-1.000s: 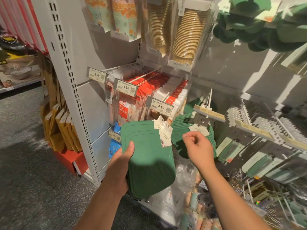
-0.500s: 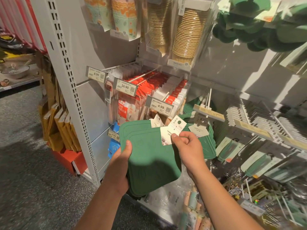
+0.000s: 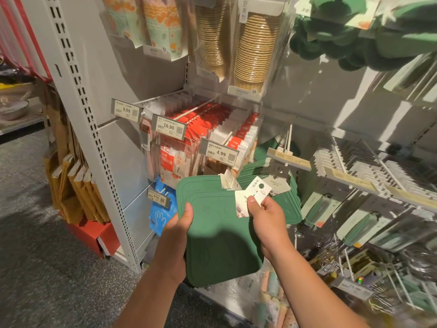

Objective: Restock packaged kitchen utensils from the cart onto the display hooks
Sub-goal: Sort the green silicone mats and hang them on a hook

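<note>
The left hand (image 3: 176, 229) grips a stack of green mats (image 3: 220, 233) by the left edge, near the hooks. They look thin, light and bendy. The right hand (image 3: 264, 216) pinches a mat's card tag (image 3: 257, 191), the best spot to hold.

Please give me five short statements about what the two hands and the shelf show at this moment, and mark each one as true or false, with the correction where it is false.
1. The left hand holds a stack of green mats. True.
2. The right hand pinches a white hang tag with a round hole. True.
3. The price label just above the mats reads 8.99. False: it reads 4.99; the 8.99 label is further left.
4. The green mats hanging on the hook are red. False: they are green, like the held ones.
5. The right hand is empty. False: it holds the tag.
</note>
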The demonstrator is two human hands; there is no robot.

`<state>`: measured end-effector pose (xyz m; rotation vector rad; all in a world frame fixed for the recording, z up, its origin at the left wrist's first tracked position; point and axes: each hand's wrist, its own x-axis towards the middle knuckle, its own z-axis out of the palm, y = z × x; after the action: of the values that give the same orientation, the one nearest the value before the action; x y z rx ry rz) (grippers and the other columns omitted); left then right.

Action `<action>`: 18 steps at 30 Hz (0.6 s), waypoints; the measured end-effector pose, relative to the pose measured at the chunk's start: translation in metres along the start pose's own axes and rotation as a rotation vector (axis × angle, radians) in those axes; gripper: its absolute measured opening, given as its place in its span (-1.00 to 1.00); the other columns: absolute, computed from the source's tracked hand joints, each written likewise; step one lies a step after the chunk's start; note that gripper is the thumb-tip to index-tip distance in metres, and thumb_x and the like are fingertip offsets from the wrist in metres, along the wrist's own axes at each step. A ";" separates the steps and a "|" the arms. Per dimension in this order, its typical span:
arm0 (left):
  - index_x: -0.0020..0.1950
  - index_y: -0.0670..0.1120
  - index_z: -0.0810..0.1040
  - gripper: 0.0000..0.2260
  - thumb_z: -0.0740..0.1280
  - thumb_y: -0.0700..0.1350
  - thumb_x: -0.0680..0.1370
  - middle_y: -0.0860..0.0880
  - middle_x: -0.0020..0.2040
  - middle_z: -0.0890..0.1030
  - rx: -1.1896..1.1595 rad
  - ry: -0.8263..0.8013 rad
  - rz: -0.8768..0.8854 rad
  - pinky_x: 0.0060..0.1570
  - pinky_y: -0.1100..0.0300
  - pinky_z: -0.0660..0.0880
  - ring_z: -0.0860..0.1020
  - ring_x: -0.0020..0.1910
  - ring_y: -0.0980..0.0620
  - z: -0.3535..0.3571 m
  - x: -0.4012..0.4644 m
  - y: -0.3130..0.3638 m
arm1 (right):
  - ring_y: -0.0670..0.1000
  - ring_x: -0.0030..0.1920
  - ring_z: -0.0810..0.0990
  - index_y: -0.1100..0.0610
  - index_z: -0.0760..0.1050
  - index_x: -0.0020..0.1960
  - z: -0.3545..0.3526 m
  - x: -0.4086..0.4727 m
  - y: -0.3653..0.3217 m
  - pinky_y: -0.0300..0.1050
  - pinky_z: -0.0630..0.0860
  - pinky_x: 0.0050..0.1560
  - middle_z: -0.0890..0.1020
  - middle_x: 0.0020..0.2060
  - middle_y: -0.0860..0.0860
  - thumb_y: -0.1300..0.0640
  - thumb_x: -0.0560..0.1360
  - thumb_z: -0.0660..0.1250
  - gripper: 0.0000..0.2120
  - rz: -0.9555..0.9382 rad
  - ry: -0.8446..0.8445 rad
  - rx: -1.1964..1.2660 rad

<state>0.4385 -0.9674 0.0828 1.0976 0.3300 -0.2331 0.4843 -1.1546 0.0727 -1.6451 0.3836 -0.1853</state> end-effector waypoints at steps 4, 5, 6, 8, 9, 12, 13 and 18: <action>0.32 -0.06 0.63 -0.60 0.14 0.12 0.72 -0.14 0.18 0.72 -0.046 -0.030 -0.035 0.33 -0.24 0.50 0.69 0.16 -0.18 0.003 -0.002 0.001 | 0.04 -0.01 0.67 0.15 0.62 0.07 -0.001 0.000 0.002 -0.01 0.52 0.04 0.74 -0.02 0.04 0.14 0.66 0.32 -0.87 0.006 0.000 -0.003; 0.30 -0.07 0.63 -0.59 0.11 0.12 0.72 -0.15 0.17 0.72 -0.051 -0.043 -0.036 0.30 -0.20 0.52 0.70 0.14 -0.17 0.004 -0.004 0.002 | 0.03 0.02 0.68 0.13 0.62 0.10 0.000 -0.001 0.002 -0.01 0.52 0.06 0.74 -0.01 -0.01 0.15 0.67 0.31 -0.88 0.010 -0.009 -0.001; 0.28 -0.07 0.64 -0.59 0.09 0.12 0.73 -0.15 0.15 0.73 -0.056 -0.058 -0.036 0.25 -0.13 0.55 0.71 0.12 -0.16 0.005 -0.006 0.003 | 0.02 0.04 0.68 0.11 0.61 0.13 0.000 -0.002 0.001 -0.03 0.53 0.06 0.73 0.02 -0.04 0.14 0.68 0.30 -0.87 0.010 -0.020 -0.004; 0.28 -0.07 0.63 -0.58 0.07 0.10 0.73 -0.15 0.15 0.73 -0.069 -0.088 -0.028 0.17 -0.07 0.56 0.71 0.11 -0.14 0.005 -0.009 0.004 | -0.01 0.07 0.67 0.10 0.60 0.19 0.001 -0.003 0.002 -0.06 0.52 0.06 0.72 0.06 -0.06 0.14 0.68 0.28 -0.85 0.006 -0.031 -0.015; 0.30 -0.08 0.62 -0.58 0.07 0.10 0.73 -0.15 0.16 0.72 -0.078 -0.096 -0.020 0.18 -0.07 0.56 0.71 0.13 -0.15 0.004 -0.010 0.004 | -0.01 0.08 0.67 0.10 0.59 0.20 0.001 -0.003 0.003 -0.06 0.52 0.06 0.72 0.07 -0.06 0.14 0.69 0.28 -0.85 0.005 -0.037 -0.020; 0.31 -0.08 0.62 -0.57 0.05 0.09 0.73 -0.16 0.19 0.71 -0.112 -0.106 -0.012 0.11 -0.05 0.60 0.70 0.14 -0.15 0.002 -0.013 0.004 | 0.02 0.11 0.67 0.10 0.57 0.24 0.000 -0.002 0.007 -0.05 0.52 0.07 0.71 0.09 -0.04 0.15 0.69 0.28 -0.83 0.005 -0.049 -0.032; 0.29 -0.08 0.63 -0.57 0.05 0.09 0.73 -0.16 0.18 0.71 -0.128 -0.113 -0.015 0.02 -0.02 0.64 0.71 0.12 -0.14 0.002 -0.014 0.004 | 0.03 0.12 0.67 0.10 0.56 0.25 -0.001 -0.002 0.008 -0.05 0.52 0.07 0.71 0.10 -0.03 0.15 0.69 0.28 -0.82 0.003 -0.054 -0.039; 0.14 -0.08 0.72 -0.53 0.05 0.08 0.73 -0.18 0.13 0.73 -0.212 -0.126 -0.029 -0.20 0.05 0.69 0.74 0.01 -0.13 0.003 -0.018 0.003 | -0.03 0.11 0.65 0.08 0.53 0.28 -0.001 -0.004 0.010 -0.13 0.50 0.01 0.69 0.11 -0.07 0.16 0.70 0.25 -0.82 -0.035 -0.071 -0.063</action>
<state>0.4234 -0.9681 0.0936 0.8657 0.2514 -0.2852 0.4790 -1.1549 0.0631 -1.7160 0.3090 -0.1417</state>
